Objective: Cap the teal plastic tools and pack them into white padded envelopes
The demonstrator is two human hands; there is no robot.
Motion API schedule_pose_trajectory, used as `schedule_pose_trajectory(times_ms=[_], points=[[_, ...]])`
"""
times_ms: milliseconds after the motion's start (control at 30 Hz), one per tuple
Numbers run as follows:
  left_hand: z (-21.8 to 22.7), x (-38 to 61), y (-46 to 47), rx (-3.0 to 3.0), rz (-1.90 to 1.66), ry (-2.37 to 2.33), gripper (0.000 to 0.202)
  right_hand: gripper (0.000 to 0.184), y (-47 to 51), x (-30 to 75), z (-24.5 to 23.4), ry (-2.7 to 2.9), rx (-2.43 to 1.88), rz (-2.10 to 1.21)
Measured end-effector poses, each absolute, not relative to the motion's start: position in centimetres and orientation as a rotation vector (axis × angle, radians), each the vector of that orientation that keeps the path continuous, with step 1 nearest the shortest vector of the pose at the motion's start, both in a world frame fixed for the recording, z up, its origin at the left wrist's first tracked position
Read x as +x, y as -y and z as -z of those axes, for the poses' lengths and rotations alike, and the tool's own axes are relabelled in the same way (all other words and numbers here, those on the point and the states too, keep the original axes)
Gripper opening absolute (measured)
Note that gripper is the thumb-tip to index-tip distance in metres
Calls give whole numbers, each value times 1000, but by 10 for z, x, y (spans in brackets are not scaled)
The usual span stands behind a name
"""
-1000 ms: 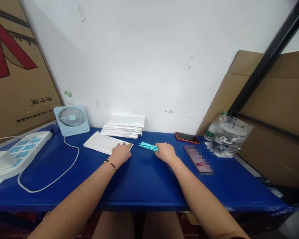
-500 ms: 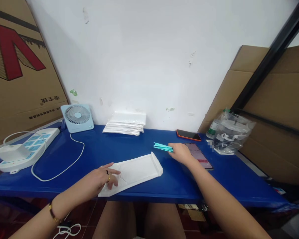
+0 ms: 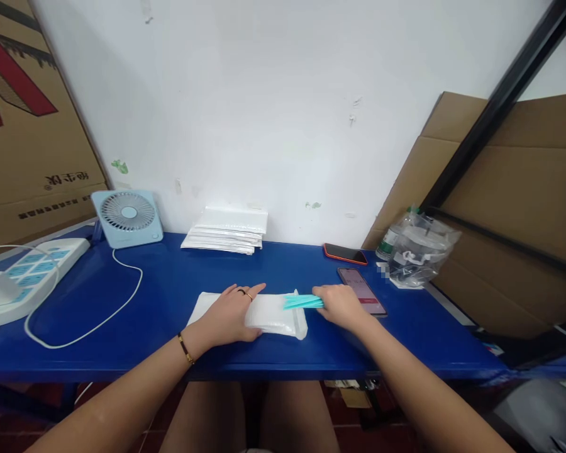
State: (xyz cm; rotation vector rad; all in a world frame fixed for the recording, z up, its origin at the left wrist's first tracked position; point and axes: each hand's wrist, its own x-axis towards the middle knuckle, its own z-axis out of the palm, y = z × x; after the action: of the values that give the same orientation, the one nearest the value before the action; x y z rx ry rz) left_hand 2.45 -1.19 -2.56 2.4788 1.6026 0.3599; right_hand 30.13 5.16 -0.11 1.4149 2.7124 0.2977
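Observation:
A white padded envelope (image 3: 274,314) lies lengthwise across the blue table, its flap end pointing right. Across its left half spans my left hand (image 3: 231,314), thumb at the near edge and fingers at the far edge, gripping it by its sides. My right hand (image 3: 340,305) is closed around a small bundle of thin turquoise strips (image 3: 302,302), whose tips point left over the envelope's flap end. What the strips are, I cannot make out. The far ends of the strips are hidden in my right fist.
Behind, a stack of white padded envelopes (image 3: 227,229) sits against the wall. A phone (image 3: 361,289) lies by my right hand, an orange-edged phone (image 3: 345,253) farther back. At left are a blue fan (image 3: 128,217) and power strip (image 3: 38,267); at right, a plastic bag (image 3: 419,251) and bottle (image 3: 389,242).
My left hand has moved right and away from me along the envelope, which now lies straighter. My right hand has brought the turquoise strips down over the flap end. The view has shifted right.

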Motion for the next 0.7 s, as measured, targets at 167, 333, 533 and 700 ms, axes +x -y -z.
schedule_pose_trajectory(times_ms=[167, 333, 533, 700], points=[[22, 21, 4, 2463, -474, -1614, 68, 10, -49, 319, 11, -2597, 1489, -351], [22, 31, -3, 2448, -566, -1542, 58, 14, -48, 308, 4, -2594, 1447, -402], [28, 50, -11, 2484, -574, -1458, 54, 30, -47, 268, -9, -2665, 1311, -331], [29, 52, -10, 2537, -529, -1443, 71, 84, -49, 257, -15, -2679, 1244, -247]])
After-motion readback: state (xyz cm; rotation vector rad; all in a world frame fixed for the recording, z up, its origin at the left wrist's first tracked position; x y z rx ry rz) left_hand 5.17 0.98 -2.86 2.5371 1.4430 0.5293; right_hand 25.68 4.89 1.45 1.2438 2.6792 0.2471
